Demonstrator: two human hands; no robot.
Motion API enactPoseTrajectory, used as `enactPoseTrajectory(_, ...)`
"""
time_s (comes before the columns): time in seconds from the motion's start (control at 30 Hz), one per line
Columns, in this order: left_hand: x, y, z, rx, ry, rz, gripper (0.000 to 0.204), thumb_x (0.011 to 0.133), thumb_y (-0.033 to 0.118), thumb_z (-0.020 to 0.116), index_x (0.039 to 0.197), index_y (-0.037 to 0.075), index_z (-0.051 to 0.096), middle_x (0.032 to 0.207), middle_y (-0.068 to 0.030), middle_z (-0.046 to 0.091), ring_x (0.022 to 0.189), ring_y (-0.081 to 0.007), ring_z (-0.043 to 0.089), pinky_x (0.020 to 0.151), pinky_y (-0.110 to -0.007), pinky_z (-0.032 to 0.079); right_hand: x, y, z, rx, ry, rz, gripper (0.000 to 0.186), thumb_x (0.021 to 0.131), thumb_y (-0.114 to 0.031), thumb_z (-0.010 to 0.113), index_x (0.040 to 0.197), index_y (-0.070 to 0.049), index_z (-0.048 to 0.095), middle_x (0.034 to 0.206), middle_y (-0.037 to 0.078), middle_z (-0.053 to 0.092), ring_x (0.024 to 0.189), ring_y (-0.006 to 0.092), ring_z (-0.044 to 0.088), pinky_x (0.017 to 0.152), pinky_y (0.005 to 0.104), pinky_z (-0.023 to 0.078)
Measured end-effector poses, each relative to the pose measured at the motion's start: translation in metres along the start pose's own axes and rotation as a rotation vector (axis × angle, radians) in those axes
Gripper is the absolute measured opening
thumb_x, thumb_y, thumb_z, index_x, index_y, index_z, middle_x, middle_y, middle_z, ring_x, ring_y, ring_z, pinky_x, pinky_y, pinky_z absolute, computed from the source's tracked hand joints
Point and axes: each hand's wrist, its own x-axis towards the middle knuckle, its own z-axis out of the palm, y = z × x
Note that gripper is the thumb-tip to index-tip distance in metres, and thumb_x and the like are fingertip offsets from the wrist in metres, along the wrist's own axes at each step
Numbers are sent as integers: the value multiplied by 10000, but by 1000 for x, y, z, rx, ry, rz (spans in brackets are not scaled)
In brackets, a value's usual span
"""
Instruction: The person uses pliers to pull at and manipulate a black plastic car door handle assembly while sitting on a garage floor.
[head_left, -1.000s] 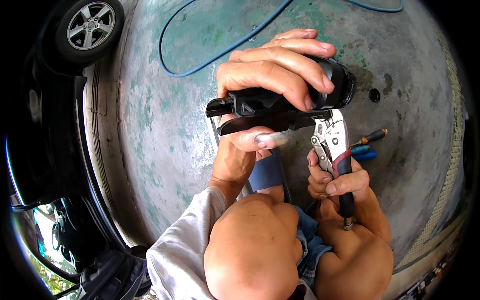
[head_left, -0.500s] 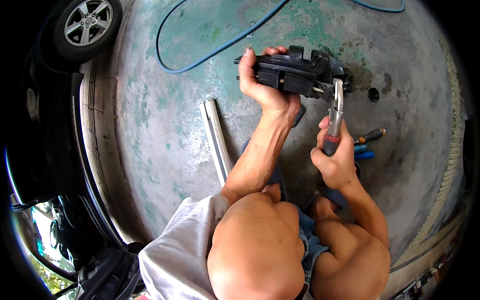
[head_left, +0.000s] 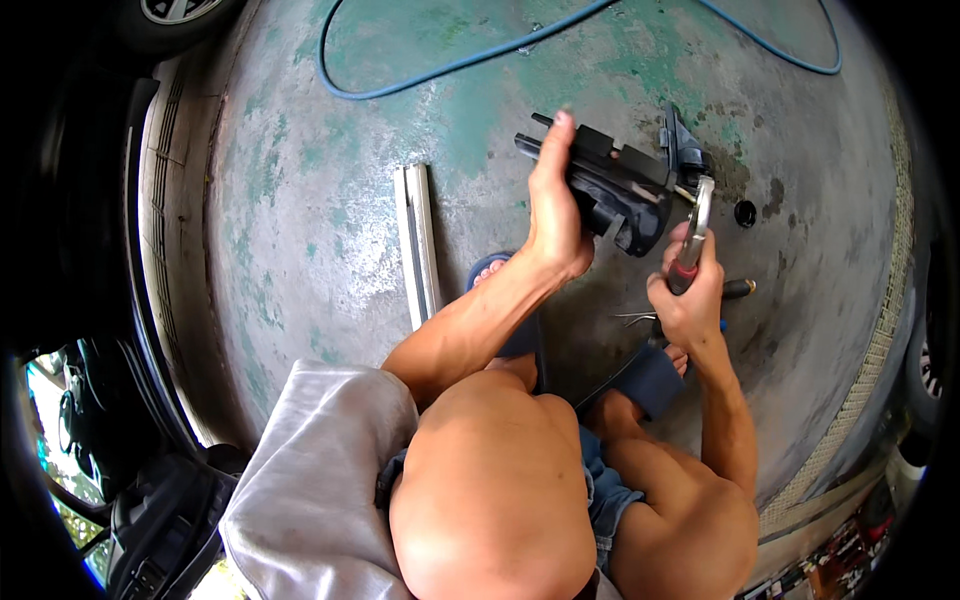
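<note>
My left hand [head_left: 562, 225] is wrapped round a black plastic car part [head_left: 625, 185], holding it above the floor with the thumb along its left end. In my right hand [head_left: 690, 305] is a pair of silver pliers [head_left: 697, 235] with a red and dark grip. Their jaws are at the right end of the car part, by a narrow dark piece [head_left: 685, 148] and a thin metal rod. Whether the jaws are closed on that piece or on the rod, I cannot tell.
On the worn floor lie a pale metal rail [head_left: 416, 240], a blue hose [head_left: 440, 72], a small black ring [head_left: 745, 213] and a screwdriver [head_left: 738, 289]. Slim metal tool tips [head_left: 637, 318] show near my right foot. A dark car with a wheel [head_left: 180, 12] stands left.
My left hand has turned the car part over and lowered its right end. The narrow dark piece now stands apart from the main body. My right hand has shifted slightly right with the pliers.
</note>
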Motion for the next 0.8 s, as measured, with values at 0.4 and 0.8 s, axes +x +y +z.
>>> enactPoseTrajectory(0.4,36,15,-17,-213,-1161,260,669,641,317,762,1183,-3,535,1154,-246,645,1231,-430,579,1181,-542,294,-28,-55,6,1264,-541,682,518,649,-50,642,1155,-42,529,748,-15,420,568,100,358,578,303,341)
enactPoseTrajectory(0.8,-15,11,17,-265,-51,-13,338,896,401,606,985,79,656,939,-111,711,851,-285,682,775,-445,557,-13,22,35,-67,85,-14,354,714,13,622,1049,-9,510,664,19,515,603,124,503,592,291,439)
